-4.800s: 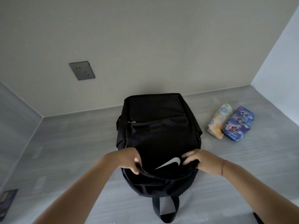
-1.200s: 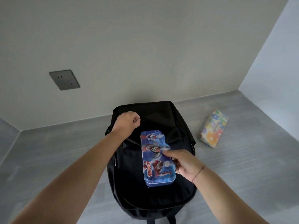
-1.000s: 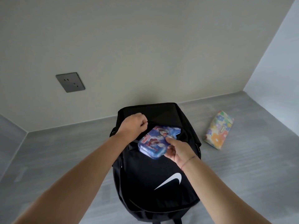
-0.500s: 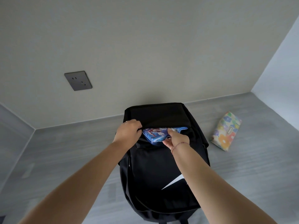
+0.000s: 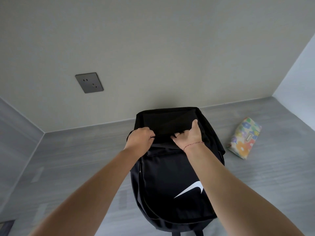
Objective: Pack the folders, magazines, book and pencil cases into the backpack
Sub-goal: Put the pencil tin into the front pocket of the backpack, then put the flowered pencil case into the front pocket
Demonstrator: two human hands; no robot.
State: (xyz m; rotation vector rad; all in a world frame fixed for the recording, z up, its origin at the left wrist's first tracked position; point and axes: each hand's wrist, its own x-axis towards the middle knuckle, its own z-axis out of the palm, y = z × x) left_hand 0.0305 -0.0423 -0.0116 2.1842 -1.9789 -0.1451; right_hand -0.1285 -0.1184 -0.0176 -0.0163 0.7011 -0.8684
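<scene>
Your left hand (image 5: pixel 140 137) is curled into a tight grip on the black fabric edge at the mouth of the front pocket of the black soft-fabric backpack (image 5: pixel 172 181), pinching that edge between thumb and fingers. Your right hand (image 5: pixel 187 135) is just to the right of that grip, palm down on the same pocket mouth, thumb raised against the upper panel and fingers tucked down into the opening. Whether those fingers close on anything inside the pocket you cannot tell, since the fabric hides them. A thin red thread bracelet (image 5: pixel 193 144) circles your right wrist and a ring shows on one finger.

The backpack lies flat on the grey wood-grain worktop (image 5: pixel 68 159), its top end away from you against the wall, its white swoosh logo (image 5: pixel 190 190) below your right forearm. Right of your right-hand grip and well apart from the backpack, the soft pencil case with a pastel flower print (image 5: pixel 244 138) lies on the worktop. Up and to the left of your left grip, a dark grey wall socket (image 5: pixel 89 82) sits in the pale wall.
</scene>
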